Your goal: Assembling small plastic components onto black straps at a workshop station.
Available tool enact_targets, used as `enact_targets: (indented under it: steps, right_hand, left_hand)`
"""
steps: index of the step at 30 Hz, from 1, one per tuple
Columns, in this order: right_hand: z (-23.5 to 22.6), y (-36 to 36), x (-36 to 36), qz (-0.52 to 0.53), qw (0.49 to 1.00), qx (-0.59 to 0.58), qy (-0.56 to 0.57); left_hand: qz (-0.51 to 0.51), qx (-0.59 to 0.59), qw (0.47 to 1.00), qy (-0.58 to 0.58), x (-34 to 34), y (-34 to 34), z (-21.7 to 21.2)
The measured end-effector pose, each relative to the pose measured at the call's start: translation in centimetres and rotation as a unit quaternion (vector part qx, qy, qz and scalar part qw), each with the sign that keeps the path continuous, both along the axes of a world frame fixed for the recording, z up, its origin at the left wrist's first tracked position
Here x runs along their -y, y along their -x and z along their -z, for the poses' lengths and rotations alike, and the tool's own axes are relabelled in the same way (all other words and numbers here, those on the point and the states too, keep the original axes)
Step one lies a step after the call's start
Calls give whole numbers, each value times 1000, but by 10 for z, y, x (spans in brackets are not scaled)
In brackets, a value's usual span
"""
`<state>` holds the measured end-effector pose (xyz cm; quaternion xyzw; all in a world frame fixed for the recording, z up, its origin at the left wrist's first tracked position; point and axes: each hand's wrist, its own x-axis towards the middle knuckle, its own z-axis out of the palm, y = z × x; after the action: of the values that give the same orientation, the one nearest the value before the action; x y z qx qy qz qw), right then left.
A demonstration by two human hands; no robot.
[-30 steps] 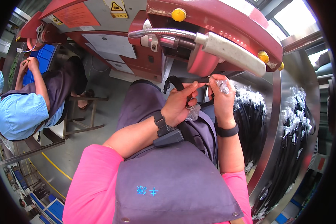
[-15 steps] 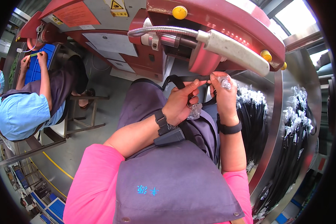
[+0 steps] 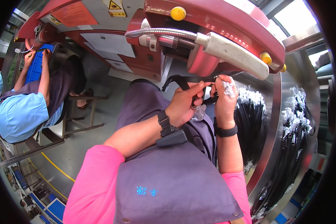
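Note:
A black belt [image 3: 192, 79] is stretched between my hands, just below the red-lit wheel [image 3: 202, 61] of the machine; I cannot tell whether it touches the wheel. My left hand [image 3: 181, 106] closes on the strap with thumb and fingers, and a loop of it bends out past the thumb. Clear plastic wrap [image 3: 199, 112] hangs beneath those fingers. My right hand [image 3: 224, 104] pinches the strap farther right, with more crumpled clear wrap against its fingers. What lies inside the wrap is hidden.
The red machine [image 3: 231, 28] arches overhead, with a pale handle [image 3: 237, 54] jutting right. Many black belts [image 3: 250, 119] with plastic-wrapped ends hang at the right beside a metal rail [image 3: 274, 123]. At the left a co-worker in a blue shirt [image 3: 24, 115] sits by a blue tray [image 3: 35, 67].
My hands and the belt have sunk slightly away from the wheel, the left hand shifting a little right toward the other. The co-worker's hands have moved a little.

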<state>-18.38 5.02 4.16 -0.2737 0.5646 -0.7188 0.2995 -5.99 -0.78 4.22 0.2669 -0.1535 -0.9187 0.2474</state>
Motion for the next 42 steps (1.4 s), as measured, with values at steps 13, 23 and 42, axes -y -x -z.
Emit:
enact_targets:
  steps: [13, 23, 42]
  right_hand:
    - [21, -4, -45, -27, 986, 43, 159]
    - [20, -6, -66, -26, 978, 75, 194]
    - [0, -11, -42, 23, 999, -28, -13]
  left_hand:
    - [55, -43, 996, 53, -17, -16, 10]
    - [64, -39, 995, 63, -25, -22, 4]
    - [43, 8, 997, 60, -10, -23, 12]
